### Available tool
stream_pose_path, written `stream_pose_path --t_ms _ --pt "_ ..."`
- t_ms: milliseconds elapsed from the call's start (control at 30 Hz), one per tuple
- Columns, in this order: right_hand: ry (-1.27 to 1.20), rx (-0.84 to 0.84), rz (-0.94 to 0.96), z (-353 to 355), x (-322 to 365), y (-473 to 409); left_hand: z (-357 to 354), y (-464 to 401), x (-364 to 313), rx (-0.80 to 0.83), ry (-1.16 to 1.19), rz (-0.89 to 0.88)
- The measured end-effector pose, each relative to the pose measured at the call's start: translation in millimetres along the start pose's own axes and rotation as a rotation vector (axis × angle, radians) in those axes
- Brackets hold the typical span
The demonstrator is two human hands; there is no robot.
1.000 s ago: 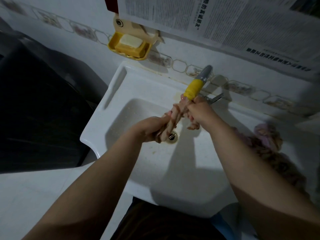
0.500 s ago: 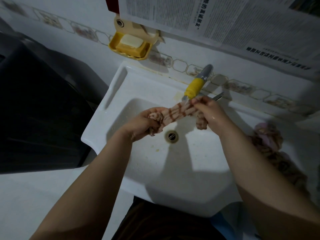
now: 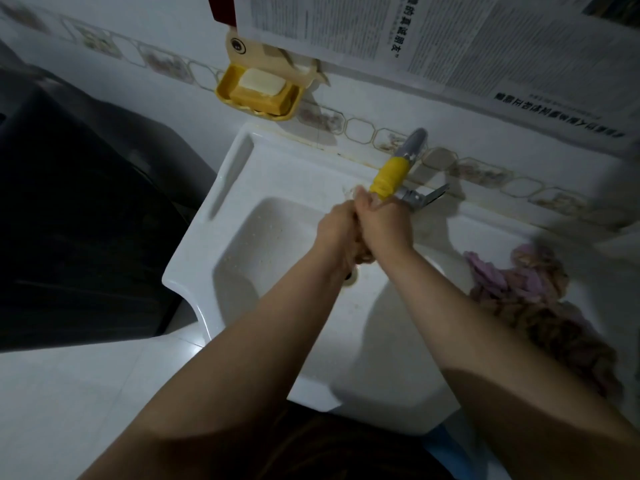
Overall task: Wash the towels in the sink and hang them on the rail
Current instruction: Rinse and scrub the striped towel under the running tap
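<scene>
Over the white sink (image 3: 194,271), just below the yellow-wrapped tap (image 3: 389,176): both hands pressed together, left hand (image 3: 337,232) and right hand (image 3: 384,226) side by side, knuckles touching, each clenched round the same towel (image 3: 363,256). Towel almost wholly hidden inside the two fists; only a small bunched end showing beneath the wrists, directly above the drain (image 3: 351,277). Long axis not readable with certainty from what shows; visible end pointing down toward 6 o'clock, upper end lost behind the fingers near the spout at 12 o'clock. Forearms entering from 7 o'clock and 5 o'clock, converging at the middle of the basin.

At 3 o'clock on the sink's right ledge: heap of towels (image 3: 540,303), pinkish and brown, crumpled, well apart from the hands. At 11 o'clock on the tiled wall: yellow soap dish (image 3: 259,102) holding a pale bar of soap (image 3: 261,83). At 1 o'clock: newspaper sheets (image 3: 450,39) stuck over the wall above the tap. At 9 o'clock: dark appliance (image 3: 79,220) beside the sink.
</scene>
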State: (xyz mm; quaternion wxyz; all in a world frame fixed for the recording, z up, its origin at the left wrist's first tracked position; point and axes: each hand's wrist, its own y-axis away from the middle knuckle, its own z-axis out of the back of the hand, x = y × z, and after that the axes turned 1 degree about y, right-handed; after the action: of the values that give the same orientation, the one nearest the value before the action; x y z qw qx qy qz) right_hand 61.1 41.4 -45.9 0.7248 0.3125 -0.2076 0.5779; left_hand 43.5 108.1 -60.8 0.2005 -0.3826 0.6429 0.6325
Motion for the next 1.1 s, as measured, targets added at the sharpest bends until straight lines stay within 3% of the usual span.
stream_pose_path --t_ms 67,167,200,233,367,500,600,700,767,867,967,1100 --pt "-0.048 0.001 -0.088 5 2 -5 -4 -5 -1 -0.054 0.199 0.104" --pt "0.009 0.023 0.183 -11 6 19 12 -16 -6 -0.094 0.07 0.043" --pt "0.026 0.014 0.225 -13 6 24 13 -13 -5 -0.043 0.212 0.081" --pt "0.053 0.015 0.192 -13 6 19 11 -6 -4 0.01 0.343 0.107" --pt "0.008 0.004 -0.127 -6 -1 -16 -5 4 4 0.056 0.232 0.244" --pt "0.072 0.001 0.136 -20 9 16 9 2 -4 0.001 0.278 0.072" --pt "0.145 -0.007 0.12 -14 6 9 10 8 2 0.147 0.356 0.224" --pt "0.142 0.158 -0.06 0 -5 -16 24 6 9 0.361 0.139 0.324" --pt "-0.005 0.292 -0.12 7 -11 -22 45 2 6 0.443 -0.125 0.218" --pt "-0.228 0.443 -0.144 24 -18 -16 75 -8 0 0.361 -0.462 0.033" --pt "-0.295 0.661 -0.071 38 -30 -18 92 -16 -10 0.238 -0.414 -0.052" --pt "-0.173 0.844 -0.096 43 -37 -17 93 -15 -28 0.259 -0.125 -0.104"
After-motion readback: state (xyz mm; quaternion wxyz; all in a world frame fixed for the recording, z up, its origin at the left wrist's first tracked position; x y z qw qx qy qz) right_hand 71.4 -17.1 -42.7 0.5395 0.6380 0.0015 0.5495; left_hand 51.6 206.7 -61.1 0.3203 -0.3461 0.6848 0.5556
